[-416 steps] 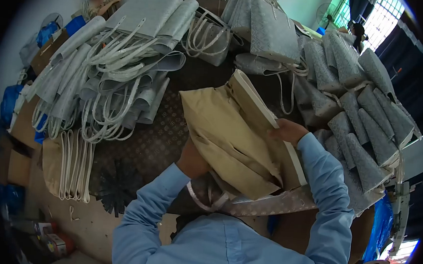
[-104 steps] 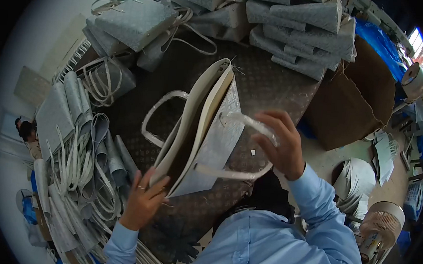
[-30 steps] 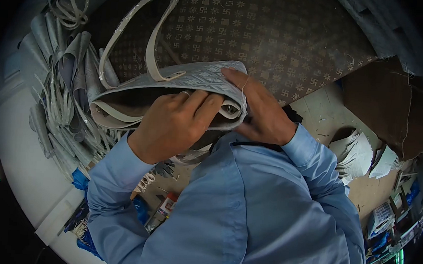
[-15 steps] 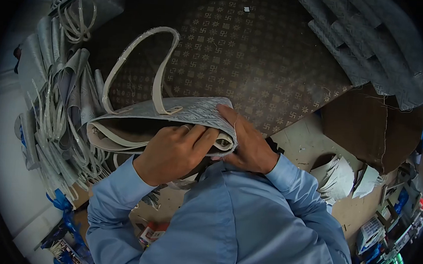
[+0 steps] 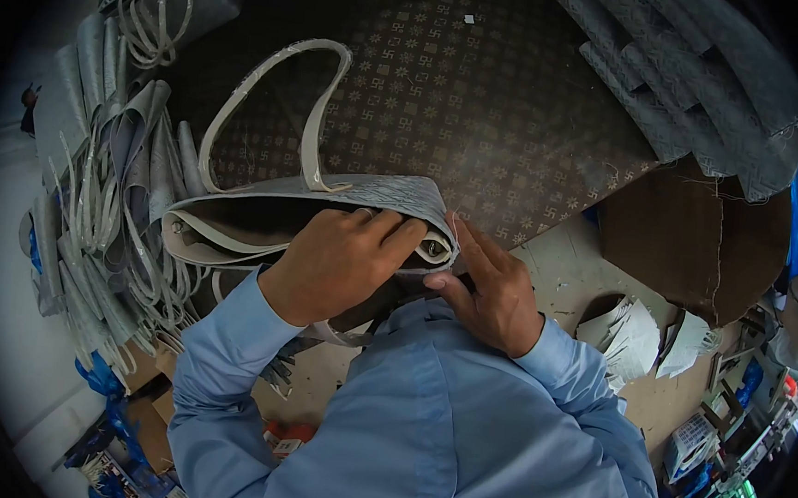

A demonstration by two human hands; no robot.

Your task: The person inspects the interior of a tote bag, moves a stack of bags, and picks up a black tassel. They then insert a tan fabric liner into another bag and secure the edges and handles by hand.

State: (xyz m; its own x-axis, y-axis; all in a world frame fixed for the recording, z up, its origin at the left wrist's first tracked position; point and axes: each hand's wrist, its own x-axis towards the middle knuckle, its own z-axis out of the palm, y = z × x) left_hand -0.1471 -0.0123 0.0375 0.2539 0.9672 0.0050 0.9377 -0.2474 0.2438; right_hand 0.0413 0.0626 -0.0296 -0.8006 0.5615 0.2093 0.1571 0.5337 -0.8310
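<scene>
A grey patterned handbag (image 5: 394,193) lies on its side before me, its mouth facing my body. One cream strap handle (image 5: 313,132) loops up from its far panel; a second hangs partly below the near edge. My left hand (image 5: 338,263) is closed over the near rim, fingertips tucked into the mouth and hidden. At the right end of the bag, my right hand (image 5: 498,293) pinches the side edge, thumb on the near side and fingers along the far side. Close to that corner, a small metal piece (image 5: 433,248) shows inside the mouth. A loose thread hangs there.
The bag rests on a dark printed sheet (image 5: 519,119). Grey panels with cream straps (image 5: 116,192) are heaped at left. More grey patterned pieces (image 5: 697,94) lie at upper right, above a brown sheet (image 5: 686,241). Pale offcuts (image 5: 628,344) lie on the floor.
My right hand has slid from the bag's far upper corner down to its right side edge. The bag has tilted slightly. My left hand keeps its grip.
</scene>
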